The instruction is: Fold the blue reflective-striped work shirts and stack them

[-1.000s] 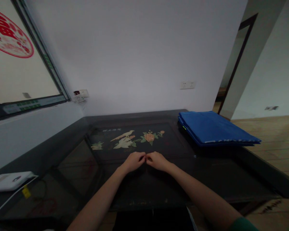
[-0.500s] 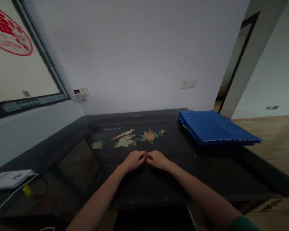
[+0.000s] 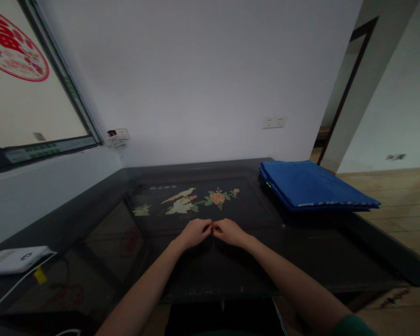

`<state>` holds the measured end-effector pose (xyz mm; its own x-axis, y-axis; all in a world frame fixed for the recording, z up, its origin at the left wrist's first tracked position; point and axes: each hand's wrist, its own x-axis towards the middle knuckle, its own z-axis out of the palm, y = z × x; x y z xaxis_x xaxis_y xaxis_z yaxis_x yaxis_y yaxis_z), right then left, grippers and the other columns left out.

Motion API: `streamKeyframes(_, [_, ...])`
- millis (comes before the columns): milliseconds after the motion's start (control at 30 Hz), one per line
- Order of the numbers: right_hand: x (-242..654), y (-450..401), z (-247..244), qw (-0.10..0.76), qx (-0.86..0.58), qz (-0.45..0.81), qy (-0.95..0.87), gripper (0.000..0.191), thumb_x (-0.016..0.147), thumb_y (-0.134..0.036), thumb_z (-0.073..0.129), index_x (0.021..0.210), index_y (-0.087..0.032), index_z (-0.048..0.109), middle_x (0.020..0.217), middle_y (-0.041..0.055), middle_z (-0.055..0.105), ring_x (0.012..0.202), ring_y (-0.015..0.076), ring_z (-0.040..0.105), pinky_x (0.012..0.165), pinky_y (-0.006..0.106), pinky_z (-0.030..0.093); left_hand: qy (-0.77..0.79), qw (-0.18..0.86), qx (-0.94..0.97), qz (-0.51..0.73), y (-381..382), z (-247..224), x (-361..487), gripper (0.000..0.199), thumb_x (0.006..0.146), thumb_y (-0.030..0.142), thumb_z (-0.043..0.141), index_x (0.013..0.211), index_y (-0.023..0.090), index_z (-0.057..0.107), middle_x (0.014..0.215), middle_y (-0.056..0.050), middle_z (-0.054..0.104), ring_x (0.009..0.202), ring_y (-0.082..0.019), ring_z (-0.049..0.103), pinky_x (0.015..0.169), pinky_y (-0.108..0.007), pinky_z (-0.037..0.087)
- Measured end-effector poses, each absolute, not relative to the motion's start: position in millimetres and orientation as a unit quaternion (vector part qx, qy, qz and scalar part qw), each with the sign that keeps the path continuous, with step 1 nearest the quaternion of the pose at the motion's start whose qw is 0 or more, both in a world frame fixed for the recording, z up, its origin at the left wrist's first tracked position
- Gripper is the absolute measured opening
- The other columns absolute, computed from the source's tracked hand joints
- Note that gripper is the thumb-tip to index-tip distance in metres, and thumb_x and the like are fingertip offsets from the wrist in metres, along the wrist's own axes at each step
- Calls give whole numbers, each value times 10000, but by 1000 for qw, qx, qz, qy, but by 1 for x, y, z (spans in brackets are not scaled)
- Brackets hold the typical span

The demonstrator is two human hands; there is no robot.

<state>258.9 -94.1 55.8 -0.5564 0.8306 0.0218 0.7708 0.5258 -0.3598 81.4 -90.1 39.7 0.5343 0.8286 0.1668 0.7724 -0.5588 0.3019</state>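
My left hand (image 3: 197, 232) rests on the dark glossy table (image 3: 318, 252), curled into a loose fist. Mirroring it, my right hand (image 3: 229, 232) is closed too, and the knuckles of the two meet in the middle. Nothing shows in either hand. Just beyond them, the tabletop carries a picture of birds and flowers (image 3: 217, 198). To the right of my hands lies a stack of folded blue fabric (image 3: 311, 184), flat on the table.
At the left edge sits a white device (image 3: 17, 260) with a white cable (image 3: 19, 282) bearing a yellow tag (image 3: 39, 275). A wall with sockets (image 3: 274, 122) stands behind the table. A window (image 3: 31, 107) with a red round decal is at upper left.
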Motion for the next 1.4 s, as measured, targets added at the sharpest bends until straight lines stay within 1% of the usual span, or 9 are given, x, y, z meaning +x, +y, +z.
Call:
streamKeyframes(333, [259,-93,54,96,-456,149,-872,251,890,-250,469,880,-168,706,876,79,726,772,181,645,593,248,291,458,89,872,146,-90,39,81,219,919,236,409,801,206,591,760,-20,643,701,-159,569,621,-240,333])
streamKeyframes(633, [259,-91,52,84,-453,150,-875,271,917,-273,451,934,-177,704,937,91,726,820,183,654,634,238,335,463,98,869,142,-89,39,81,209,913,231,417,784,198,578,740,-14,628,677,-151,555,609,-237,325])
streamKeyframes(900, [260,-92,53,83,-455,141,-875,263,915,-270,458,915,-182,706,939,92,729,856,203,668,623,252,325,458,97,872,144,-88,38,81,207,913,233,413,776,196,564,727,-13,617,674,-149,550,602,-238,309])
streamKeyframes(1200, [260,-91,51,83,-457,148,-873,265,910,-276,465,919,-181,712,911,87,724,792,179,645,626,239,332,455,117,869,156,-88,37,81,190,895,213,424,745,195,539,708,-3,602,664,-141,540,603,-229,310])
streamKeyframes(1400, [260,-90,50,89,-456,151,-873,249,902,-269,479,890,-171,707,883,79,724,772,175,643,599,244,297,460,121,866,153,-88,38,82,194,897,217,423,740,196,536,700,-2,601,658,-140,538,597,-230,306])
